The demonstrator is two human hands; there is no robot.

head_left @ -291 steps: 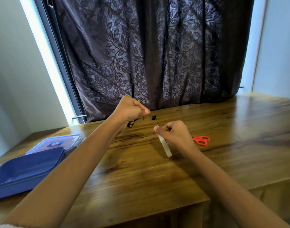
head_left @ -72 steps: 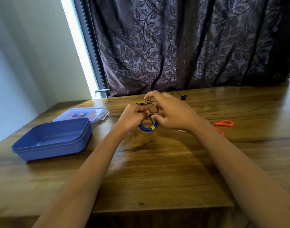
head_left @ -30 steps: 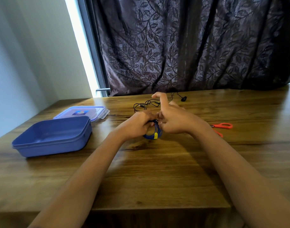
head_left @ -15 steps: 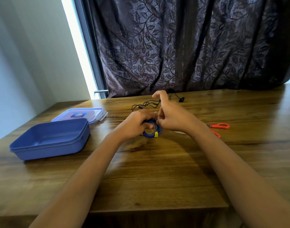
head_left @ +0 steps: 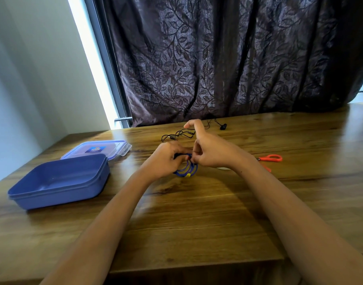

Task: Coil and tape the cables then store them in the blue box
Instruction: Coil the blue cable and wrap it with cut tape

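The blue cable stands coiled (yellow tag at bottom); the black cable sprawls loose behind it; the blue box sits open.

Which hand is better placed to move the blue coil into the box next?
Probably left: the left hand grips the blue coil, and the blue box lies open on that side; the right hand would cross over.

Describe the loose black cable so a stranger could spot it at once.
Start at the wooden table, along its far edge below the dark leaf-patterned curtain. The black cable lies there. Unlike the blue cable coil nearer the person, it is thin, black and sprawled loose.
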